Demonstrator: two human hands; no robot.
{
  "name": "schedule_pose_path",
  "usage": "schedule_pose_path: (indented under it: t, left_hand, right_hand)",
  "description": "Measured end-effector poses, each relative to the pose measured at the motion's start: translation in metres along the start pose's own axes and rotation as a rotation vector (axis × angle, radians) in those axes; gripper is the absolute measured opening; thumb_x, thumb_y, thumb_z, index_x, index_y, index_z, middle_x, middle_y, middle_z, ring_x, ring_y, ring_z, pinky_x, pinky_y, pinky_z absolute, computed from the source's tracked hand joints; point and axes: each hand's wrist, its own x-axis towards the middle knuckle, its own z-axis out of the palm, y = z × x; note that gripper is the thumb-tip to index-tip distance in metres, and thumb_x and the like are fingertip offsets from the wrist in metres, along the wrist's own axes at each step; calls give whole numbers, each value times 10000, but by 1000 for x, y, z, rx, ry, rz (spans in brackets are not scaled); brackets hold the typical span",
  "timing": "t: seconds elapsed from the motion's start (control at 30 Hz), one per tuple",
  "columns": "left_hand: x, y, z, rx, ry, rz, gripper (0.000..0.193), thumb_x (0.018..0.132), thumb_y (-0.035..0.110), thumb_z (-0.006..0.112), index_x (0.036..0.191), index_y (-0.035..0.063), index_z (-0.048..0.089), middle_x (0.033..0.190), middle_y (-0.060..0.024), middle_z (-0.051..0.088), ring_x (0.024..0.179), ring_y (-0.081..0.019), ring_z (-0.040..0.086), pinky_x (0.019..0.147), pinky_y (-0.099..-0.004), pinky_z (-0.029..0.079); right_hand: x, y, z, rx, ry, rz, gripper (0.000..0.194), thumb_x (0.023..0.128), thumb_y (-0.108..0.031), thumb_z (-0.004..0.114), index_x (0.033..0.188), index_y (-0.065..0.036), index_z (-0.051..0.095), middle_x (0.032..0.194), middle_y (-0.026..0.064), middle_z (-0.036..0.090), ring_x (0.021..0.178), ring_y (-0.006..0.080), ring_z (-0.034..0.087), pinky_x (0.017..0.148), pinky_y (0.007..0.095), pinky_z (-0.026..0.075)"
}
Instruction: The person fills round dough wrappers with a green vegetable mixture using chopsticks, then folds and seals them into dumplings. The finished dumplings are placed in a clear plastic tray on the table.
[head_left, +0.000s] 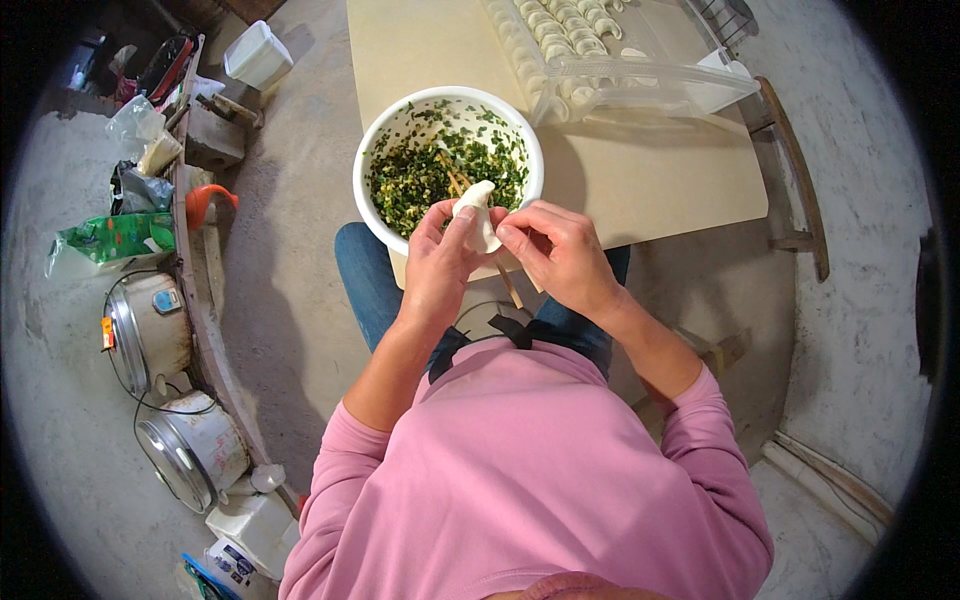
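A pale folded dumpling (478, 217) is held upright in my left hand (444, 251), above the near rim of a white bowl (365, 202). My right hand (561, 255) is beside it, thumb and index finger pinched together at the dumpling's right edge; whether they grip the dough is hard to tell. Chopped green filling (409, 184) with small yellowish bits lies in the bowl. Wooden chopsticks (509, 288) slant out of the bowl beneath my hands. Beyond, at the upper right, rows of folded dumplings (555, 34) lie in a clear plastic container (637, 71).
The bowl and container stand on a light tabletop (667, 176). A curved wooden chair part (796, 172) is at its right. Along the left wall, a shelf edge (196, 322) bears two rice cookers (154, 330) and plastic bags (112, 240). A white tub (257, 56) stands at the upper left.
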Motion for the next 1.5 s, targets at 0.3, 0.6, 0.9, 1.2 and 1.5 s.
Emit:
schedule_pose_path:
  t: [0.3, 0.6, 0.9, 1.2, 1.5]
  left_hand:
    - [1, -3, 1, 108, 21, 87, 330, 1084, 240, 600, 1292, -7, 530, 1202, -185, 730, 1114, -205, 708, 1013, -379, 564]
    - [2, -5, -1, 145, -17, 91, 335, 1091, 238, 588, 1326, 4, 541, 1256, -165, 704, 1136, -203, 691, 990, -342, 568]
    - [3, -5, 0, 125, -32, 62, 330, 1075, 180, 611, 1324, -20, 530, 1261, -184, 698, 1134, -210, 697, 1003, -335, 568]
    - [6, -9, -4, 120, -42, 65, 308, 1070, 175, 622, 1299, -14, 541, 1235, -166, 705, 1107, -206, 705, 997, -341, 573]
    - [2, 6, -2, 178, -116, -14, 339, 1069, 193, 632, 1323, -14, 547, 1159, -163, 726, 958, -191, 733, 861, -347, 613]
  right_hand:
    - [0, 2, 5, 22, -30, 75, 149, 957, -105, 766, 1009, 32, 738, 836, 78, 706, 652, 106, 606, 598, 283, 491]
    - [-2, 8, 5, -52, 35, -23, 121, 951, -76, 753, 989, 36, 729, 841, 106, 703, 638, 157, 627, 596, 307, 506]
    - [-3, 8, 0, 0, 59, 5, 118, 967, -81, 746, 996, 32, 729, 880, 86, 728, 646, 105, 611, 582, 284, 494]
    - [-3, 8, -1, -1, 51, 28, 127, 970, -93, 749, 1003, 28, 727, 885, 78, 731, 638, 100, 601, 581, 276, 488]
    - [10, 11, -29, -73, 88, -17, 176, 957, -105, 732, 1112, -22, 713, 1022, 115, 733, 771, 212, 706, 666, 330, 559]
